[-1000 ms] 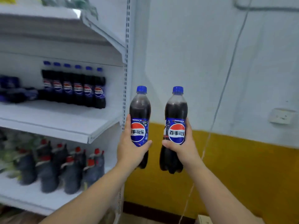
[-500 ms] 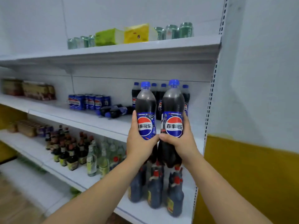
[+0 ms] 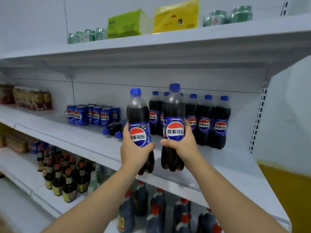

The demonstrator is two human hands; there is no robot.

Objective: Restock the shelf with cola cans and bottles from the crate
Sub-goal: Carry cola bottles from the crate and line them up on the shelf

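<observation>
Two cola bottles are up over the middle shelf [image 3: 94, 145], both upright: the left hand [image 3: 134, 152] grips the left bottle [image 3: 138, 125], the right hand [image 3: 183, 145] grips the right bottle [image 3: 174, 121]. Behind them stands a row of bottles [image 3: 207, 121], cola cans [image 3: 90, 115] to the left.

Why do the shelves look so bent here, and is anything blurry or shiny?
Head view: the wide-angle lens bows the top shelf and fans the middle shelf outward; the cola bottle in the right hand is sharp, with a soft highlight on its shoulder; the red-capped bottles at the bottom edge are smeared; light is even, shadows faint.
</observation>
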